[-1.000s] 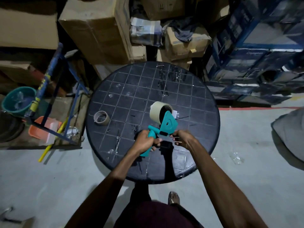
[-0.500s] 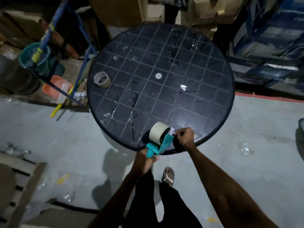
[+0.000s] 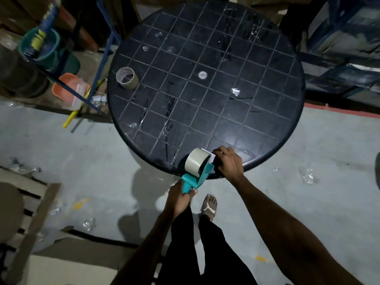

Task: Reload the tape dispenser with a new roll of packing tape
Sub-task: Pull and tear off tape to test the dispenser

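Note:
A teal tape dispenser (image 3: 202, 176) carries a full beige roll of packing tape (image 3: 195, 162) and rests at the near edge of the round black table (image 3: 267, 112). My left hand (image 3: 181, 197) grips the dispenser's handle from below the table edge. My right hand (image 3: 228, 163) is closed at the dispenser's front end, pinching the whitish loose end of the tape there. An empty cardboard tape core (image 3: 127, 77) stands on the table's left side.
Bits of clear tape stick to the tabletop and litter the grey floor. A blue metal frame (image 3: 102, 38), a teal bucket (image 3: 39, 46) and an orange tub (image 3: 67, 87) stand left of the table. Blue boxes (image 3: 345, 38) are stacked at right. My sandalled foot (image 3: 208, 206) is below.
The dispenser has come from the table's middle to its near edge. My view has pulled back and tilted down. My right hand stays at the dispenser's front.

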Tool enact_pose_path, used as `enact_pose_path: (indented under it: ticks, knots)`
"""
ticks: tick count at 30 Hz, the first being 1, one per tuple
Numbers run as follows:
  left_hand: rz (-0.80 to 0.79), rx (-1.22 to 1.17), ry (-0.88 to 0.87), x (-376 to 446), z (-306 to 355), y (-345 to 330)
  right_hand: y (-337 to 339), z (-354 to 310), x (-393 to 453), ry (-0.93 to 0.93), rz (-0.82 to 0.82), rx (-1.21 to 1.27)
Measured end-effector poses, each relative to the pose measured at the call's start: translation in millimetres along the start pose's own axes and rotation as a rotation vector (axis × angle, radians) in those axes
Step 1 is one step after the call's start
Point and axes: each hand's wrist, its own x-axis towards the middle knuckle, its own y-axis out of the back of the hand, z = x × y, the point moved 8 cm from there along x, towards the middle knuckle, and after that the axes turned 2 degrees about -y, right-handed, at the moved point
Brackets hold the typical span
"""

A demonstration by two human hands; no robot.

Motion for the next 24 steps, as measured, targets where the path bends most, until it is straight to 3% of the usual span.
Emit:
enact_pose_path:
  ticks: [6,12,17,21,24]
  knots:
    - [-0.02,0.16,-0.055,-7,26,5,1,-7,-24,0.193,-0.048,-0.233]
    - [-0.067,0.226,-0.135,-26,59,5,-10,-8,-55,0.113,-0.271,-0.443]
    - [-0.082,0.304,-0.14,-32,57,10,-4,-6,-49,0.079,-0.375,-0.467]
    - [-0.11,0.326,-0.052,-31,2,14,-3,-6,-42,0.059,-0.412,-0.397]
    - [-0.092,0.341,-0.03,-44,4,18,-2,-4,-40,0.064,-0.436,-0.389]
